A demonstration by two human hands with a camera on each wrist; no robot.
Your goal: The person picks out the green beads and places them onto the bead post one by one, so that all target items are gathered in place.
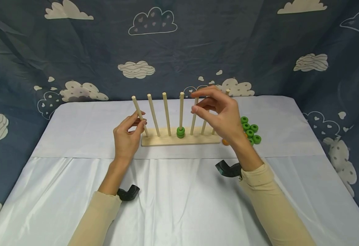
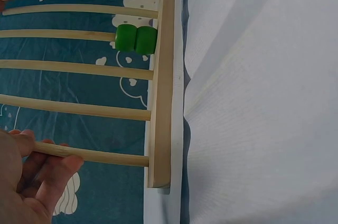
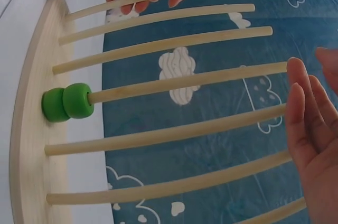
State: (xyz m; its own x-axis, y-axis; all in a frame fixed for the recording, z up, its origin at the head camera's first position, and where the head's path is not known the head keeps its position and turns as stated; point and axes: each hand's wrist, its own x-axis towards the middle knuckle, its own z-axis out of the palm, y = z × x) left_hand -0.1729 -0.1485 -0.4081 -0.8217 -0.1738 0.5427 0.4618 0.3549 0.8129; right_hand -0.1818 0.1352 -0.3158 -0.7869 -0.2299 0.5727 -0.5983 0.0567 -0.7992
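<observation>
A wooden board (image 1: 155, 141) carries a row of several upright pegs. Two green rings (image 1: 181, 132) sit stacked at the foot of the middle peg (image 1: 181, 109); in the right wrist view these green rings (image 3: 68, 102) rest against the board. My left hand (image 1: 126, 138) pinches the leftmost peg (image 2: 105, 156) between thumb and fingers, partway up. My right hand (image 1: 224, 111) hovers by the tops of the pegs right of the middle, thumb and fingers apart and nothing between them. In the right wrist view, the fingertips (image 3: 297, 71) come right at the middle peg's tip.
Several loose green rings (image 1: 254, 128) lie on the white cloth right of the board. An orange ring (image 1: 225, 142) shows beside the board's right end, partly covered by my right hand. Behind the table hangs a dark curtain (image 1: 179, 51) with cloud prints.
</observation>
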